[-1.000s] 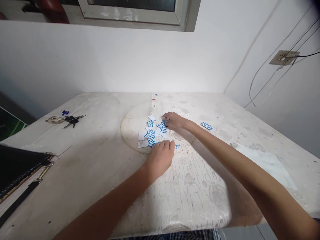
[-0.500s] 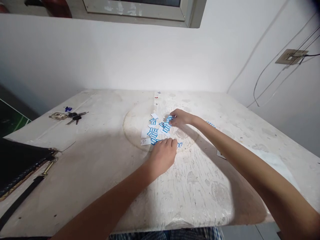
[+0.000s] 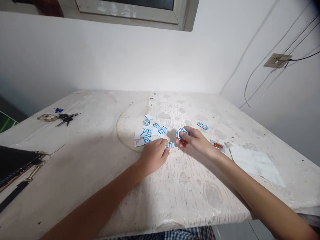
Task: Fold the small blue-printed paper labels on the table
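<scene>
Between thumb and fingers of my left hand, a small white paper piece with blue-outlined boxes is pinched just above the table. To its right, my right hand is closed on a little bunch of similar blue-marked paper pieces, raised off the surface. Left of and beyond my left hand lies a loose pile of such paper pieces, some blank white; part of it is hidden by that hand. Apart from the pile, another blue-marked strip rests beyond my right wrist.
A blister pack with something reddish-brown and a white cloth or sheet lie right of my right forearm. Keys and a dark blue scrap sit at the left. A black bag stands at the left edge.
My right hand has drawn back from the pile toward me and to the right, lifting several blue-marked pieces. My left hand now shows a piece in its pinch. The view has shifted slightly right.
</scene>
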The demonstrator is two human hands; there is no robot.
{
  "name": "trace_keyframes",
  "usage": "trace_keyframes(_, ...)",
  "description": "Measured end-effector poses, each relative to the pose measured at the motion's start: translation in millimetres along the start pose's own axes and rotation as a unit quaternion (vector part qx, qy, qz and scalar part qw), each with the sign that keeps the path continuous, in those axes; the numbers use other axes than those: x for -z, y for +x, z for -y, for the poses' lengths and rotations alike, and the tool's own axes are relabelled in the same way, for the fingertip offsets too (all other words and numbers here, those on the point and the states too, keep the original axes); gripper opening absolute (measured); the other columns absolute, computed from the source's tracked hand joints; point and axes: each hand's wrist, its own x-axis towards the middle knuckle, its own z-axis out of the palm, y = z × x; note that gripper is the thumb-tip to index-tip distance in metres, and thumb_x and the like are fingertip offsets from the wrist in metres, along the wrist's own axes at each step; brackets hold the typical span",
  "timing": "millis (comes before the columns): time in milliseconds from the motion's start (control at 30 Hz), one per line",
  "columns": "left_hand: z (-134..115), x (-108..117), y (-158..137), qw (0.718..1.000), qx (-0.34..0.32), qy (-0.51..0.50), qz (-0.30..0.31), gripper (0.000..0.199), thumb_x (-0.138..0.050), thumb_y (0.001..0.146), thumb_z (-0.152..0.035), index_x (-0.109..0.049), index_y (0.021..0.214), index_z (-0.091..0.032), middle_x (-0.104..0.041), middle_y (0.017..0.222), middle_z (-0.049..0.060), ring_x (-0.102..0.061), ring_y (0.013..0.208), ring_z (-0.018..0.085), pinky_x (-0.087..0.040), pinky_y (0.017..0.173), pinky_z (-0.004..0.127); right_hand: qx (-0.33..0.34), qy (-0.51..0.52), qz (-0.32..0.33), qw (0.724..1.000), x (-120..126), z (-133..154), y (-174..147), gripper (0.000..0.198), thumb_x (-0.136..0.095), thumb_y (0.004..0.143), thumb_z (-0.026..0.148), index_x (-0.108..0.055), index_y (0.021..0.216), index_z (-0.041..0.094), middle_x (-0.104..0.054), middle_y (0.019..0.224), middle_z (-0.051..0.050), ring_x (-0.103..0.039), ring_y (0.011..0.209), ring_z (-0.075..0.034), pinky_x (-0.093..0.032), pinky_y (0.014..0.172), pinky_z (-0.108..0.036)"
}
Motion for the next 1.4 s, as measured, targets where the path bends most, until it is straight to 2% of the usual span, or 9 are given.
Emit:
trace_keyframes(133,-1,2,1,1.000,0.015,-0.013,0.008,0.016,-0.035,0.088,-0.025,-0.047,0.079,-0.019,-0.056,0.076,0.001,-0.053,0.070,0.015,-0.033,0.058,0.026,0.007,0.063,0.006,0.998,2,-19,2,0.028,-0.054,0.079,0.040,-0.044,0.066,0.018,-0.043,0.057,0.003,-0.040,0.050,-0.008,-0.033,0.049,-0.024)
trace_keyframes(333,-2,4,3,0.999,0.029,-0.006,0.023,0.015,-0.035,0.087,-0.026,-0.047,0.080,-0.019,-0.057,0.075,0.001,-0.053,0.068,0.015,-0.031,0.056,0.026,0.029,0.136,0.033,0.990,-2,-24,4,0.028,-0.059,0.076,0.040,-0.050,0.094,0.020,-0.049,0.064,0.003,-0.046,0.051,-0.008,-0.036,0.050,-0.024)
trace_keyframes(600,0,11,3,0.996,0.030,-0.062,0.049,0.013,-0.039,0.085,-0.028,-0.049,0.089,-0.020,-0.059,0.080,0.001,-0.054,0.069,0.015,-0.035,0.059,0.026,0.037,0.050,0.025,0.998,1,-29,1,0.026,-0.057,0.076,0.044,-0.046,0.081,0.021,-0.045,0.055,0.006,-0.038,0.041,-0.007,-0.026,0.039,-0.020)
trace_keyframes(733,5,16,2,0.990,0.030,-0.117,0.068,0.015,-0.042,0.083,-0.027,-0.050,0.094,-0.020,-0.059,0.084,0.001,-0.053,0.071,0.015,-0.037,0.062,0.027,0.047,-0.070,0.009,0.996,4,-30,1,0.026,-0.059,0.075,0.043,-0.046,0.074,0.020,-0.047,0.056,0.004,-0.037,0.045,-0.008,-0.026,0.042,-0.021)
trace_keyframes(867,9,22,1,0.979,0.020,-0.171,0.106,0.016,-0.039,0.083,-0.026,-0.050,0.093,-0.019,-0.057,0.083,0.002,-0.050,0.071,0.014,-0.038,0.061,0.027,0.076,-0.202,0.001,0.977,-1,-29,1,0.025,-0.057,0.076,0.042,-0.047,0.073,0.019,-0.051,0.059,0.002,-0.041,0.052,-0.009,-0.027,0.049,-0.023)
trace_keyframes(1000,9,27,1,0.979,-0.004,-0.167,0.118,0.012,-0.039,0.083,-0.024,-0.049,0.086,-0.019,-0.055,0.079,0.001,-0.048,0.071,0.014,-0.036,0.062,0.027,0.100,-0.299,-0.011,0.949,-12,-27,-1,0.023,-0.055,0.079,0.040,-0.046,0.072,0.020,-0.047,0.057,0.003,-0.039,0.052,-0.010,-0.025,0.051,-0.023)
trace_keyframes(1200,8,28,0,0.983,-0.029,-0.140,0.118,0.019,-0.031,0.087,-0.024,-0.049,0.088,-0.018,-0.056,0.081,0.003,-0.050,0.074,0.016,-0.037,0.063,0.027,0.079,-0.354,-0.050,0.931,-21,-31,0,0.029,-0.052,0.081,0.043,-0.041,0.067,0.020,-0.045,0.056,0.003,-0.038,0.051,-0.011,-0.022,0.051,-0.024)
trace_keyframes(1267,9,25,-1,0.986,-0.033,-0.121,0.113,0.021,-0.028,0.088,-0.022,-0.049,0.091,-0.017,-0.056,0.084,0.005,-0.050,0.076,0.017,-0.037,0.064,0.028,0.078,-0.353,-0.031,0.932,-20,-31,1,0.026,-0.052,0.081,0.041,-0.043,0.069,0.020,-0.046,0.057,0.002,-0.040,0.052,-0.011,-0.023,0.051,-0.024)
trace_keyframes(1400,8,19,0,0.993,-0.015,-0.068,0.097,0.020,-0.029,0.087,-0.021,-0.048,0.090,-0.017,-0.056,0.080,0.005,-0.051,0.073,0.017,-0.037,0.062,0.028,0.071,-0.296,0.064,0.950,-11,-23,-2,0.014,-0.053,0.081,0.031,-0.047,0.076,0.019,-0.046,0.061,0.003,-0.040,0.054,-0.010,-0.028,0.052,-0.023)
